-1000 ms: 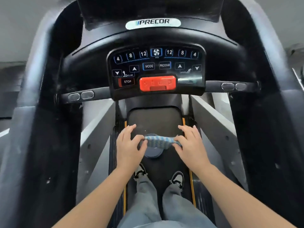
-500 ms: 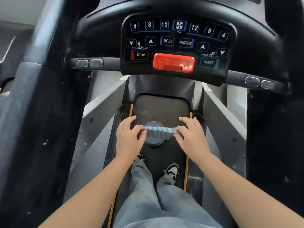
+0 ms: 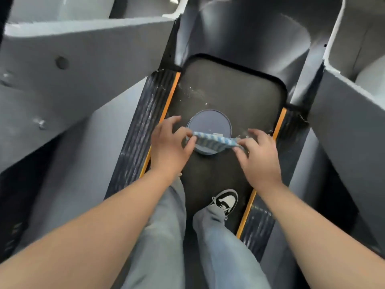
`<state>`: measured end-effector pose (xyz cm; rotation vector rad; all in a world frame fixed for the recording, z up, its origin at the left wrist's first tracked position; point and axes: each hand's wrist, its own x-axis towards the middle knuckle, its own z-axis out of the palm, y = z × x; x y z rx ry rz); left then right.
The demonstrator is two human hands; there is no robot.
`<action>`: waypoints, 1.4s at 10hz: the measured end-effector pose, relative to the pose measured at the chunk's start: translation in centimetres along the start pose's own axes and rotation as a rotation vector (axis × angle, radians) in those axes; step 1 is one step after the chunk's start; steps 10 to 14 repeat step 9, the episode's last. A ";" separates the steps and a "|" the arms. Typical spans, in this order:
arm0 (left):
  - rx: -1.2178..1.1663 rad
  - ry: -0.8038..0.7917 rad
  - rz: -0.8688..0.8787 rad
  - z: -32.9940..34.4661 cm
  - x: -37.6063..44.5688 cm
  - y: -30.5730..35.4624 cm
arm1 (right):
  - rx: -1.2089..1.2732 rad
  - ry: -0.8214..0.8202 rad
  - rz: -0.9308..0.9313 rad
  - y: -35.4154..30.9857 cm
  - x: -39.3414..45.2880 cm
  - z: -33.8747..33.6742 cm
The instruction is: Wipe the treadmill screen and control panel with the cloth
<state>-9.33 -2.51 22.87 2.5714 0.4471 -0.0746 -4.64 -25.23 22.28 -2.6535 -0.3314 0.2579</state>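
A blue-and-white striped cloth (image 3: 214, 140) is stretched in a narrow band between my two hands. My left hand (image 3: 169, 146) pinches its left end and my right hand (image 3: 258, 155) pinches its right end, both over the treadmill belt (image 3: 229, 90). Below the cloth a round blue-grey container (image 3: 209, 125) stands on the belt. The treadmill screen and control panel are out of the frame.
Grey side frames (image 3: 83, 65) rise on both sides of the belt. Orange strips (image 3: 248, 211) and ribbed black footrails (image 3: 141, 126) edge the belt. My jeans-clad legs and a black-and-white shoe (image 3: 226, 200) are on the belt below my hands.
The view has tilted sharply down, so the control panel and its red stop button have left the frame. Both hands still hold the cloth stretched above the round container.
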 end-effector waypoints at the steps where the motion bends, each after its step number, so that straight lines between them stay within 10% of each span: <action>1: 0.000 -0.041 -0.009 3.7 0.1 -2.7 | -0.012 -0.008 -0.031 1.9 0.3 3.8; 7: -0.013 0.007 -0.057 16.7 10.7 -7.5 | -0.075 -0.040 0.101 8.2 11.2 17.0; 14: -0.063 -0.072 -0.109 17.1 10.8 -7.7 | -0.026 -0.016 0.190 7.5 10.9 16.2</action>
